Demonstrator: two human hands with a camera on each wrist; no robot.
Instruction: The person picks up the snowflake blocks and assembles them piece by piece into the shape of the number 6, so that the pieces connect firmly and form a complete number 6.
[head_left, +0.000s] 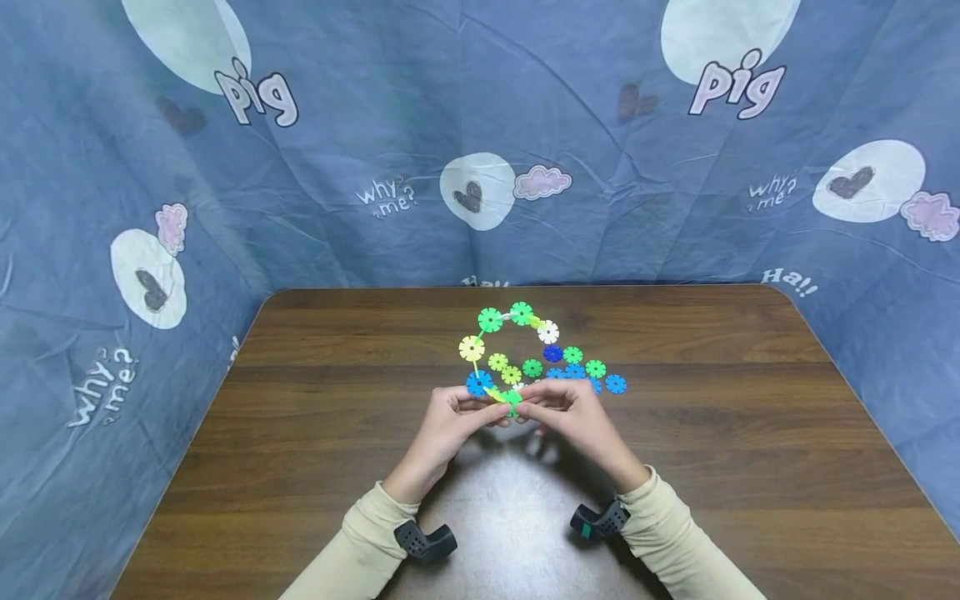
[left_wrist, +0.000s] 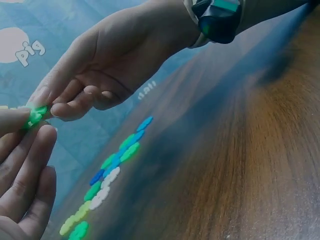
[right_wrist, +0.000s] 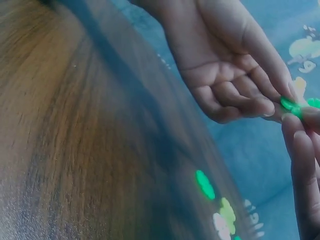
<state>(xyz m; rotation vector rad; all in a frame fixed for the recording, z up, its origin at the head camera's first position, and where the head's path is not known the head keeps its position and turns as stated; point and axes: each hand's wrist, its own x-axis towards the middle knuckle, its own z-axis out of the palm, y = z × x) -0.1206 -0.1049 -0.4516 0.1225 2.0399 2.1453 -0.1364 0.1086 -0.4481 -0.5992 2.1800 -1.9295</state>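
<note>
My left hand (head_left: pixel 442 425) and right hand (head_left: pixel 573 412) meet at the near end of a chain of slotted plastic snowflake discs. Thumb and fingers of each hand pinch green snowflake discs (head_left: pixel 512 400) there, fingertips almost together. From this end the chain curves up and round through a blue disc (head_left: pixel 480 383), a yellow disc (head_left: pixel 472 348) and two green ones to a white disc (head_left: pixel 548 332). Some links stand edge-on between the flat discs. In the left wrist view the green pieces (left_wrist: pixel 35 117) are partly covered by fingertips.
Loose snowflake discs lie on the wooden table (head_left: pixel 315 433) behind my hands: yellow ones (head_left: pixel 498 362), green ones (head_left: pixel 596 368), blue ones (head_left: pixel 616 384) and white ones (left_wrist: pixel 105 187). A blue printed cloth (head_left: pixel 480 100) hangs beyond the table's back edge.
</note>
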